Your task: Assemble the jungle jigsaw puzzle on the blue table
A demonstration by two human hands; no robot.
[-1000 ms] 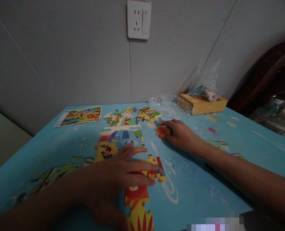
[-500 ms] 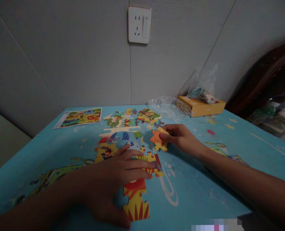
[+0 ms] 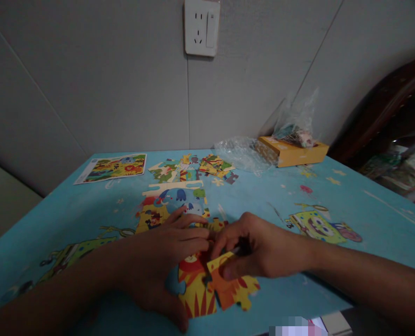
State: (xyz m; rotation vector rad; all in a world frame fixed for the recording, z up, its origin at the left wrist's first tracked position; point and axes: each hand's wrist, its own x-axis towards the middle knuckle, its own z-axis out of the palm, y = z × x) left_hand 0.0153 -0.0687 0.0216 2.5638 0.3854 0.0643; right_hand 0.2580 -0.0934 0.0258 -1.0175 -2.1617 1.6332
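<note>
My right hand [image 3: 256, 249] pinches an orange and yellow jigsaw puzzle piece [image 3: 230, 291] by its far edge, thumb on top. The piece lies against the right side of the joined puzzle's [image 3: 179, 198] near end; whether its tabs are locked in cannot be told. Blue elephants show in the far part of that joined puzzle, red and yellow shapes in the near part. Over the puzzle's middle my left hand [image 3: 168, 256] lies flat with fingers stretched out, covering some pieces. Its fingertips come close to my right fingers.
Loose puzzle pieces [image 3: 189, 168] lie in a heap near the wall. A printed picture sheet [image 3: 118, 168] is at the back left. Clear plastic wrap [image 3: 242, 151] and an orange box [image 3: 300, 156] topped with a plastic bag [image 3: 300, 126] stand at the back right.
My right hand has brought the puzzle piece nearer to me and down beside the joined puzzle's near end. My left hand has stayed nearly in place. The view has tilted slightly downward.
</note>
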